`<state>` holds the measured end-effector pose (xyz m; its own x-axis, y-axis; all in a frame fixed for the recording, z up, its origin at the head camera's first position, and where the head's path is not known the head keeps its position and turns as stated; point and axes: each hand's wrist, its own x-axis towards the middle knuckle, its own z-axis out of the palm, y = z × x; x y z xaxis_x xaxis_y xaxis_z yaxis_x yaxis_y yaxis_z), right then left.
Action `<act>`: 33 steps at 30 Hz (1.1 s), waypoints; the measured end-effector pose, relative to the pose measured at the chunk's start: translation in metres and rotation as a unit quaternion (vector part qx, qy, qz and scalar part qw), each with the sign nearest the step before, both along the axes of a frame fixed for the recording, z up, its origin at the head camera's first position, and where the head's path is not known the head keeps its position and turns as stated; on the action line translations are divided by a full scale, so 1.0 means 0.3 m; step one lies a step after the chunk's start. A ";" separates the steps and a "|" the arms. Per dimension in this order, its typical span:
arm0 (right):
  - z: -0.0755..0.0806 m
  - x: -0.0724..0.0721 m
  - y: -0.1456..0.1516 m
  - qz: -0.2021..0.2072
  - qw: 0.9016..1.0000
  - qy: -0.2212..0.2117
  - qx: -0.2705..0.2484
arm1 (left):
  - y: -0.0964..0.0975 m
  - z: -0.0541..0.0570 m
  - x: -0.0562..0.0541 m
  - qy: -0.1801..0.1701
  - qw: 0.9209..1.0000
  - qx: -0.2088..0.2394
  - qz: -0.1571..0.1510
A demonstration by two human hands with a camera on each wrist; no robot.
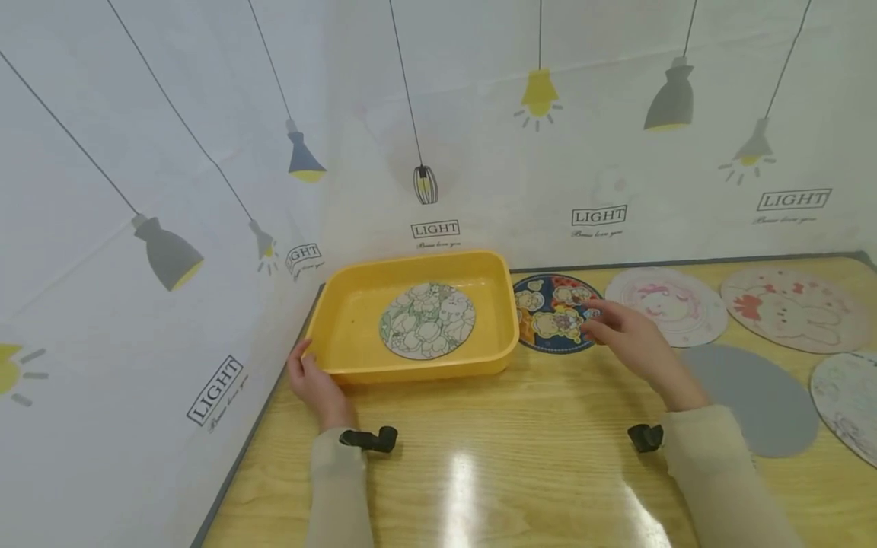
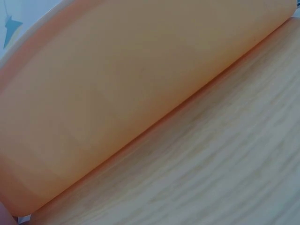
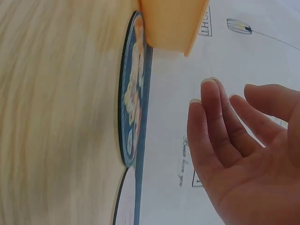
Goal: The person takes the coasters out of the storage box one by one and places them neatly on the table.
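A yellow plastic tray [image 1: 411, 373] stands against the back wall, and its outer side wall [image 2: 117, 93] fills much of the left wrist view. Inside it lies a round mat [image 1: 428, 321] with a green and white floral drawing. My left hand [image 1: 318, 388] holds the tray at its front left corner; part of that grip is hidden. Over the dark blue round mat [image 1: 555, 312] with cartoon bears hovers my right hand [image 1: 630, 339]. In the right wrist view its fingers [image 3: 218, 122] are gently bent, thumb apart, with nothing between them. That mat lies flat beside the tray's right side.
To the right lie a white mat with a pink print [image 1: 664, 304], a pink bunny mat [image 1: 795, 312], a plain grey disc [image 1: 754, 399] and a pale patterned mat [image 1: 849, 403]. A white sheet printed with lamps [image 1: 479, 152] closes off the back and left of the wooden table [image 1: 534, 457].
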<state>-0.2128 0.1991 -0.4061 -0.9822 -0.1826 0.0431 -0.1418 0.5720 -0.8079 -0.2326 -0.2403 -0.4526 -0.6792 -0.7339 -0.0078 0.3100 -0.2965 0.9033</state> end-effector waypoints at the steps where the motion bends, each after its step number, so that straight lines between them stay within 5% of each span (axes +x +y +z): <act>1: 0.001 -0.002 -0.014 0.001 1.000 -0.002 -0.006 | -0.001 0.000 0.001 -0.002 1.000 -0.001 0.001; 27: 0.078 -0.003 -0.295 0.064 0.984 -0.024 -0.165 | -0.001 0.004 -0.005 -0.020 1.000 -0.012 0.009; 33: 0.113 0.019 -0.347 0.064 0.985 -0.029 -0.158 | -0.002 0.004 -0.004 -0.022 0.999 -0.016 0.018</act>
